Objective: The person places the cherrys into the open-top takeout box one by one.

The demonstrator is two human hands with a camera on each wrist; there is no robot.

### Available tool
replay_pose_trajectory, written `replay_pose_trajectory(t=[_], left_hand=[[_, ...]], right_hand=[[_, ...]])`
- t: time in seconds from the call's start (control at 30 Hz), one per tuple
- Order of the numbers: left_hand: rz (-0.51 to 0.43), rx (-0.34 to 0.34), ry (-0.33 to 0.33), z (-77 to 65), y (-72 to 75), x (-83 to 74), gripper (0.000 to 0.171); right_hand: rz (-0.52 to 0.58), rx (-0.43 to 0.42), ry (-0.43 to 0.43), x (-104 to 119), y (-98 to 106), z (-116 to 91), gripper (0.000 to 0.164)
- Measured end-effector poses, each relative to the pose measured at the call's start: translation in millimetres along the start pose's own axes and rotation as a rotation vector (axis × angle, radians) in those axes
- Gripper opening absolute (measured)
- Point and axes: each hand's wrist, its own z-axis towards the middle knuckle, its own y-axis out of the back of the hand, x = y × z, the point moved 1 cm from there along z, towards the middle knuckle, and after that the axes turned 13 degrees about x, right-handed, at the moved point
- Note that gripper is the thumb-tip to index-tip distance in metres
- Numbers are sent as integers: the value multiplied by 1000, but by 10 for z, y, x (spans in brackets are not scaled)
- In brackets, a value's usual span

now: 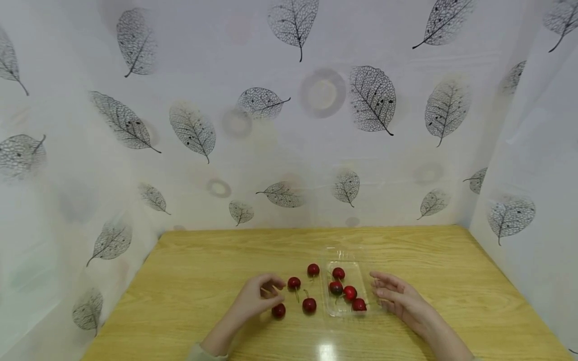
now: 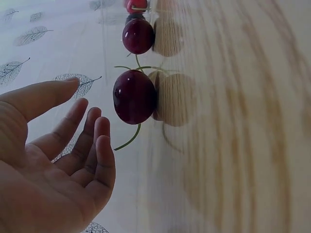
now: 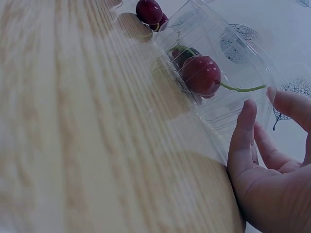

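A clear plastic tray (image 1: 334, 310) stands on the table with several dark red cherries in it, one of them a cherry (image 3: 201, 75) whose green stem points toward my right hand. Left of the tray lie several loose cherries, among them a stemmed cherry (image 1: 309, 305). My left hand (image 1: 261, 297) hovers over the nearest-left cherry (image 1: 278, 311), fingers loosely bent and holding nothing. In the left wrist view a cherry (image 2: 135, 97) sits just beyond those fingertips. At the tray's right side is my right hand (image 1: 403, 302), fingers relaxed; whether they touch the tray I cannot tell.
The wooden table (image 1: 203, 260) has a glossy top that reflects light near the front. A white sheet (image 1: 289, 150) printed with grey leaves rises behind the table and along both sides.
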Motion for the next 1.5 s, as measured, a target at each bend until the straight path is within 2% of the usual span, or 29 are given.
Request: replay_pose_trajectory(t=[0.13, 0.3, 0.73, 1.13, 1.5], left_hand=[[-8, 35, 0, -14, 9, 22, 28], [-8, 80, 0, -33, 14, 32, 32], [50, 208, 81, -98, -21, 40, 35], [73, 238, 93, -78, -31, 73, 31], [68, 229, 102, -51, -44, 110, 24]], right_hand=[[-12, -7, -5, -4, -1, 4, 48], [-2, -5, -9, -1, 6, 6, 47], [11, 12, 3, -17, -10, 10, 49], [-8, -7, -11, -11, -5, 11, 55], [12, 5, 4, -5, 0, 13, 46]])
